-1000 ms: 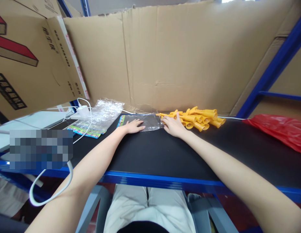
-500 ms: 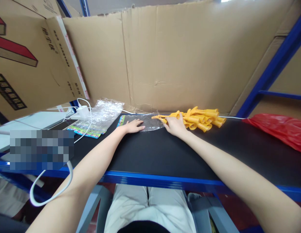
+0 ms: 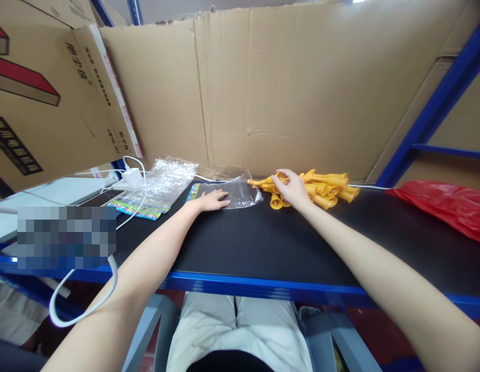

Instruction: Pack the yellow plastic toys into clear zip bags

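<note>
Bagging looks barely started imo. Left hand (image 3: 211, 200) lies flat, fingers apart, pinning a clear bag (image 3: 234, 194) near the shelf's back edge. Right hand (image 3: 292, 189) is closed on a few yellow toys (image 3: 271, 184) just by the bag's mouth, none inside yet afaict. Rest of the pile (image 3: 328, 187) sits right behind, unbagged.

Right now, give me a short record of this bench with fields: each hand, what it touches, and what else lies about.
left hand: left hand lies flat on a clear plastic bag
right hand: right hand lifts yellow plastic pieces at the bag's open end; grip closed on them
pile: more yellow pieces heaped to the right
surface: black bench top
left side: stack of clear bags, white charger
right side: red bag
behind: cardboard wall
</note>
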`<action>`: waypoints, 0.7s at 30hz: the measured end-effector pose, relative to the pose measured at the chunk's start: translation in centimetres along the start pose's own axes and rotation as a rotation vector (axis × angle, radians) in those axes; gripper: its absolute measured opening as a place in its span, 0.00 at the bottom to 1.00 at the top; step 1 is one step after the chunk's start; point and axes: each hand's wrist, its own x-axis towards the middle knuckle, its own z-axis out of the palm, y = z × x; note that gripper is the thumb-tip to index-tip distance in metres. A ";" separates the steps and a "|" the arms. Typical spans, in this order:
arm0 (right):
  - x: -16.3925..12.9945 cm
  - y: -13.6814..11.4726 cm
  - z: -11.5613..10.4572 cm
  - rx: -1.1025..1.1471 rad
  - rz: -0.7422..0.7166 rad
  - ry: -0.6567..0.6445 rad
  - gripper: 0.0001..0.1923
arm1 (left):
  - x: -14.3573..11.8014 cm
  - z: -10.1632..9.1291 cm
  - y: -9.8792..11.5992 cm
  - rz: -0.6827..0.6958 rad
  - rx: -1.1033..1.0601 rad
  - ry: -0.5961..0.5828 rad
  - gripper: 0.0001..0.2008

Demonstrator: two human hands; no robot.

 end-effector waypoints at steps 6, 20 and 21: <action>0.6 0.0 -0.2 0.278 0.012 -0.005 0.20 | 0.1 -0.3 -0.1 -0.050 0.001 -0.012 0.28; 0.2 -1.3 0.0 0.456 0.164 -0.095 0.09 | 0.7 -0.1 -0.8 -0.049 -0.035 0.036 0.25; 0.1 -1.1 0.2 0.422 0.161 -0.108 0.08 | 0.7 0.0 -0.8 -0.043 -0.037 0.040 0.25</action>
